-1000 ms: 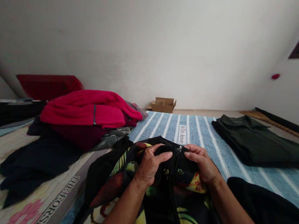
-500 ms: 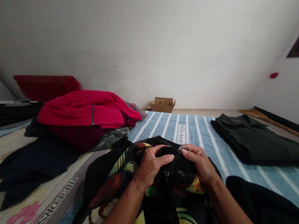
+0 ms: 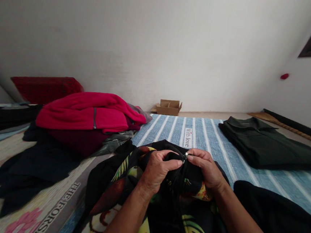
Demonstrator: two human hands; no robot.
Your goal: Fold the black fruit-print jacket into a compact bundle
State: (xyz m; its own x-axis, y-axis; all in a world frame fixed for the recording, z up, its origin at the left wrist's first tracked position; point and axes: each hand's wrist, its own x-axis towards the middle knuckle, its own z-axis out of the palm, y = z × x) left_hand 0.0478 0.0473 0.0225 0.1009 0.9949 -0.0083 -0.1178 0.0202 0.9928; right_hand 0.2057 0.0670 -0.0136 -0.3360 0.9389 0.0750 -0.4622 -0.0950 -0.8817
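A black garment printed with green leaves and yellow and red fruit shapes point(image 3: 196, 230) lies in front of me on the bed. My left hand point(image 3: 156, 171) is closed on its dark fabric edge, thumb and fingers pinching beside the front opening. Just to the right, my right hand point(image 3: 205, 166) pinches the other side of the edge, at a small shiny metal zipper slider point(image 3: 186, 155). Both sets of fingertips are close together at the slider. How far the zipper's two sides are joined cannot be made out.
A pile with a pink fleece point(image 3: 82, 112) and dark clothes point(image 3: 39, 169) is at left. Folded dark green clothing point(image 3: 267, 144) lies at right, near a black garment point(image 3: 272, 217). A cardboard box point(image 3: 169, 108) stands by the wall beyond the blue striped bedsheet point(image 3: 159, 129).
My left fingertips have come slightly nearer the slider, and the zipper slider shows more brightly. My view has shifted a little; both hands keep their pinch on the garment.
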